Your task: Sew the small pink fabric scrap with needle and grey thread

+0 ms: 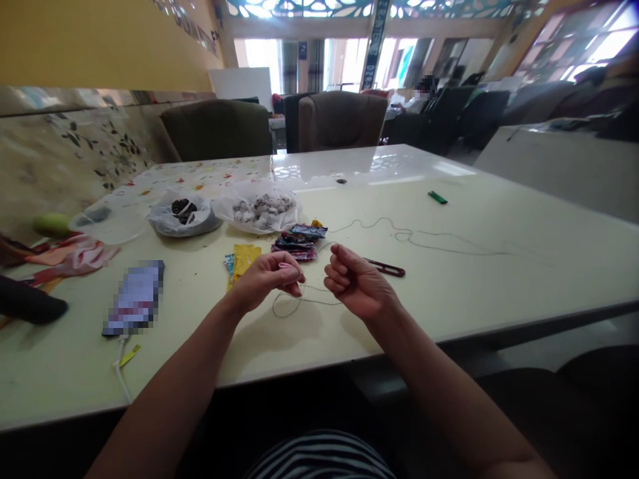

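My left hand (272, 276) is closed in a pinch around a small pink piece (285, 265), whose kind I cannot make out. Facing it, my right hand (357, 279) has its thumb and forefinger pressed together; anything between them is too small to see. Dark thread (285, 315) loops on the table below and between both hands, and more of it trails off to the right. Behind the hands lie a stack of dark printed sachets (297, 243) and some yellow packets (245, 258). A dark red slim cutter-like tool (392, 268) rests just beyond my right hand.
Two white plastic bags, one with dark lumps (184, 211) and one with whitish lumps (262, 207), stand at the back left. A green lighter (438, 197) lies farther right. Pink cloth (82, 256) and a blurred pouch (134, 296) are on the left of the table (474, 286).
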Motion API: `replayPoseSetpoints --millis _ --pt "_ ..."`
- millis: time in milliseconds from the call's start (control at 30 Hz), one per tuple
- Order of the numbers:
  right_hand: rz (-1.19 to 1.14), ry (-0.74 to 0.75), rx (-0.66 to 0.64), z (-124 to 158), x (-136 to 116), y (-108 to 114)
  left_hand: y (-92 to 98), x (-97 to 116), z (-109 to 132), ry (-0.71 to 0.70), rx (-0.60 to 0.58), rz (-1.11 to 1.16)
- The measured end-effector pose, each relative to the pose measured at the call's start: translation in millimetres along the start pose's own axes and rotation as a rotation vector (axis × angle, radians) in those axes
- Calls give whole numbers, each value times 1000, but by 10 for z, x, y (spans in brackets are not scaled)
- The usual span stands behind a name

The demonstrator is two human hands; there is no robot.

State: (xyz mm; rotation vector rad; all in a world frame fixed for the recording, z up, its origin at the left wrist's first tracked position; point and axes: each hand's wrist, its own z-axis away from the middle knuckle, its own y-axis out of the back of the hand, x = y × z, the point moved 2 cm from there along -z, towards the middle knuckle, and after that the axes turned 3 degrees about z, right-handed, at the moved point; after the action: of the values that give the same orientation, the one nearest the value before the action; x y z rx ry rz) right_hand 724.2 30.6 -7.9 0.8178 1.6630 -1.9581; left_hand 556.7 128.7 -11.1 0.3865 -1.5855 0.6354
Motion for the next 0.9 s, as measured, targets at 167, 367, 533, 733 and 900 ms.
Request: replayPoseSetpoints --millis 167,367,533,733,900 --pt "73 181 96 -53 18 -92 -226 -91 44 151 -254 10" --pt "125 179 160 -27 -53 -36 -221 -97 39 42 -250 135" --pt "81 52 207 17 -9 61 -89 19 0 -269 -1 370" --pt "113 -87 110 25 222 91 -26 163 20 -349 164 555" --pt "6 -205 8 73 288 31 -33 152 22 -341 190 486"
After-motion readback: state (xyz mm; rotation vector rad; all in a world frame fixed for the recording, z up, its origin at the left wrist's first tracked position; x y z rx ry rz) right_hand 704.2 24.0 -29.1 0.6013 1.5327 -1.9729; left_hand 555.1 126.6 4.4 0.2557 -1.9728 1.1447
